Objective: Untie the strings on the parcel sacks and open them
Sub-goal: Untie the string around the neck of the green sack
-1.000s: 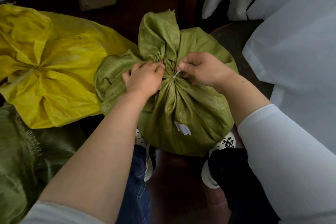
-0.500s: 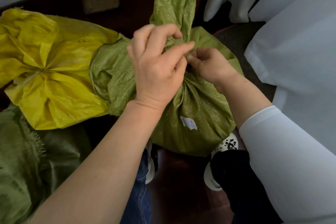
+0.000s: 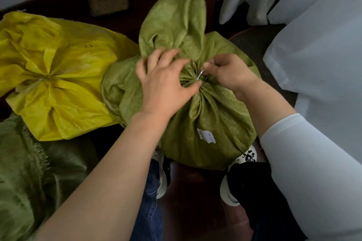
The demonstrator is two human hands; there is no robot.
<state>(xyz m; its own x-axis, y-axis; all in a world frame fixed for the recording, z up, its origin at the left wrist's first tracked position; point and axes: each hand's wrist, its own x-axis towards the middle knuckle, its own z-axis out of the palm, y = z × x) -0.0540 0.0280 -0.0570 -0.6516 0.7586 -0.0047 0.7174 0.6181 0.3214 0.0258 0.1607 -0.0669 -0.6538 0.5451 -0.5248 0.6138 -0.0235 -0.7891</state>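
one green sack [image 3: 215,115], label [image 3: 206,136] unreadable, left hand [image 3: 166,86] spread, right hand [image 3: 229,72] pinching string [image 3: 199,75]

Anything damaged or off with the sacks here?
Minor only: the lower-left green sack has a frayed, fringed edge, and the white label on the middle green sack sits crooked. No tears or spills visible.

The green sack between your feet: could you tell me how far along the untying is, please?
Done: nothing yet; the green sack is still cinched at its neck. In hand: the right hand pinches the white string there while the left hand presses the gathered fabric. Left: opening it, then the yellow sack, still tied at its centre.
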